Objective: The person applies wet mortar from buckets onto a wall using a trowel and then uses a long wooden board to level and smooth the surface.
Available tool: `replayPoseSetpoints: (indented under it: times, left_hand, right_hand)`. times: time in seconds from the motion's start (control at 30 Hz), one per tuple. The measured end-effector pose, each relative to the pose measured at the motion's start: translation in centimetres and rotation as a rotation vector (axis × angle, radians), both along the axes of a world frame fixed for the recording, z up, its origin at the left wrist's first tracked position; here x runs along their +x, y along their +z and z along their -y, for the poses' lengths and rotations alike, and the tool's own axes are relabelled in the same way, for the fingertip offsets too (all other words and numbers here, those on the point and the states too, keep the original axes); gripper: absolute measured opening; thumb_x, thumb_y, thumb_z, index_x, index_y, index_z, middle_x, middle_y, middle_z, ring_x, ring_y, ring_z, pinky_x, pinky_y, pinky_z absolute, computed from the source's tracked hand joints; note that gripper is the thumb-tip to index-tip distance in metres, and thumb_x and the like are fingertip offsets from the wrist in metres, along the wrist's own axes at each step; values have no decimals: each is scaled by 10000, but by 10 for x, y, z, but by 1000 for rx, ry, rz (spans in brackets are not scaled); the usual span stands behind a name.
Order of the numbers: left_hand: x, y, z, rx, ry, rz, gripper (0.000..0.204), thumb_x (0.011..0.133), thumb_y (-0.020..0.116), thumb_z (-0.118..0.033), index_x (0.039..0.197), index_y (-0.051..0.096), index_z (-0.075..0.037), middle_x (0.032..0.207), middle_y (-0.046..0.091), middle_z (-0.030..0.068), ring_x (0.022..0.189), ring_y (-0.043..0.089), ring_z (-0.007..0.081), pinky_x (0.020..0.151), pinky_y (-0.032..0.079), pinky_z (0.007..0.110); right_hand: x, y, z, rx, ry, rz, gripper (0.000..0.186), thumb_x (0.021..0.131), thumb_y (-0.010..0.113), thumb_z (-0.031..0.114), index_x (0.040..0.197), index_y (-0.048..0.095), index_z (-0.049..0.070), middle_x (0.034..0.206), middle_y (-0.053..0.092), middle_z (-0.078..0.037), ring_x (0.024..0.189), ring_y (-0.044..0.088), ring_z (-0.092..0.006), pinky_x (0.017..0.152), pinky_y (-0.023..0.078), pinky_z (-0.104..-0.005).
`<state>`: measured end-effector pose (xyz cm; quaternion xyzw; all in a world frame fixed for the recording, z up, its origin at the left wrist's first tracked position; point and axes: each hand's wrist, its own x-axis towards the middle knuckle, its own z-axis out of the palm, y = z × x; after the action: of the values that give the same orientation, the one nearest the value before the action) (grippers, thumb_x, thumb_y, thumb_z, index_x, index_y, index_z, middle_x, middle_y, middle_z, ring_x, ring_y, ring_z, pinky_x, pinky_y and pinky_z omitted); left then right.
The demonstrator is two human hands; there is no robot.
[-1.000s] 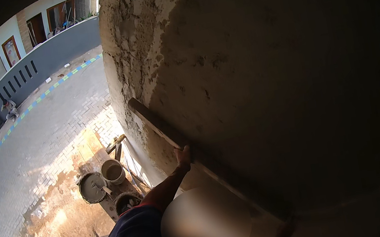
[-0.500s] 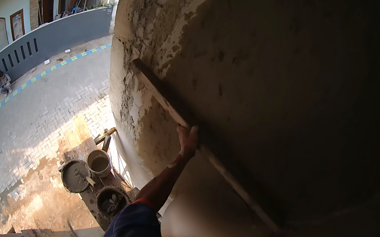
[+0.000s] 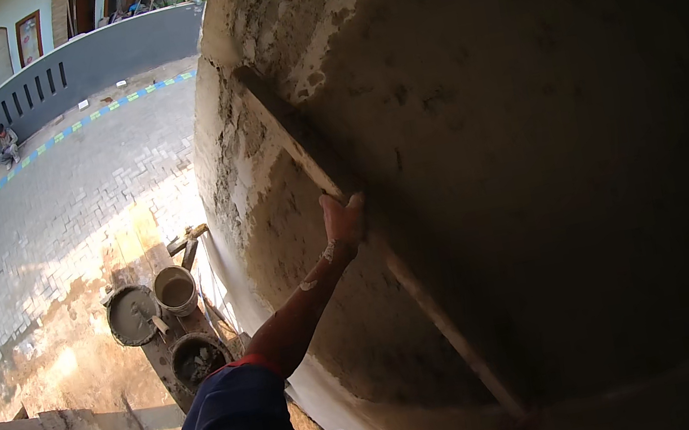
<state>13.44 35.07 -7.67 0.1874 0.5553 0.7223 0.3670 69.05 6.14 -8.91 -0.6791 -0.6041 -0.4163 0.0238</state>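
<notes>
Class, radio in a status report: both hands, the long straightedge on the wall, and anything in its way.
Left hand gripping long mortar-caked straightedge, pressed diagonally against wet grey plastered wall. Right hand not clearly in view. Nothing blocking the straightedge.

Harsh daylight on the far-left paved street (image 3: pixel 62 217), nearly blown out on the sunlit boards beside the buckets (image 3: pixel 175 291). Deep shade over the plastered wall (image 3: pixel 532 138) to the right, detail there dim and murky. Strong fisheye bending toward the rim, black vignette all round. Mild softness at near edges; sharp in the middle.
</notes>
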Motion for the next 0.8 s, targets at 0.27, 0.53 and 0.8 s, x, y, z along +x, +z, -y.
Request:
replayPoseSetpoints:
  times: [0.27, 0.53, 0.8]
  left_hand:
    - [39, -69, 15, 237, 45, 103, 398, 761, 627, -182, 958, 354, 30, 932, 506, 199, 841, 534, 291, 768, 434, 391]
    - [-84, 165, -27, 236, 74, -168, 508, 749, 620, -271, 961, 361, 111, 947, 541, 316, 932, 552, 412, 808, 434, 425]
    - [-9, 90, 9, 67, -5, -88, 491, 759, 629, -275, 963, 330, 57, 931, 531, 287, 889, 555, 400, 785, 430, 442]
  right_hand:
    - [-36, 11, 9, -109, 18, 128, 557, 842, 496, 245, 1321, 334, 11, 1297, 381, -240, 1179, 338, -457, 967, 240, -588]
    - [-127, 63, -48, 41, 54, -188, 665, 894, 387, 514, 1307, 353, -6, 1329, 360, -233, 1242, 343, -391, 1006, 290, -507]
    - [-51, 65, -11, -136, -28, -311, 650, 838, 438, 408, 1320, 316, -10, 1317, 369, -230, 1215, 335, -433, 985, 273, -545]
